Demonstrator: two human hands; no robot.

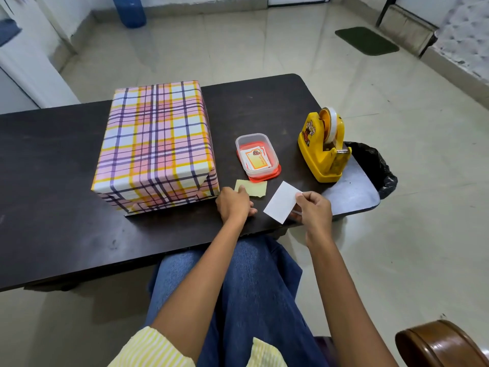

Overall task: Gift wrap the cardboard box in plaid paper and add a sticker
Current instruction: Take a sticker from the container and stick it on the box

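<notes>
A box wrapped in pink, yellow and purple plaid paper (156, 144) stands on the dark table (53, 160), left of centre. My right hand (315, 210) pinches a white rectangular sticker sheet (281, 202) by its right edge, lifted just above the table's front edge. My left hand (234, 205) rests on the table beside the box's near right corner, its fingertips touching a pale yellow backing paper (254, 188) that lies flat. A small clear tub (256, 154) holding more stickers sits on its red lid behind that paper.
A yellow tape dispenser (324, 147) stands at the table's right end. A bin with a black liner (375, 168) is on the floor just beyond that end. A wooden chair arm (436, 345) shows at bottom right. My knees in blue jeans are under the front edge.
</notes>
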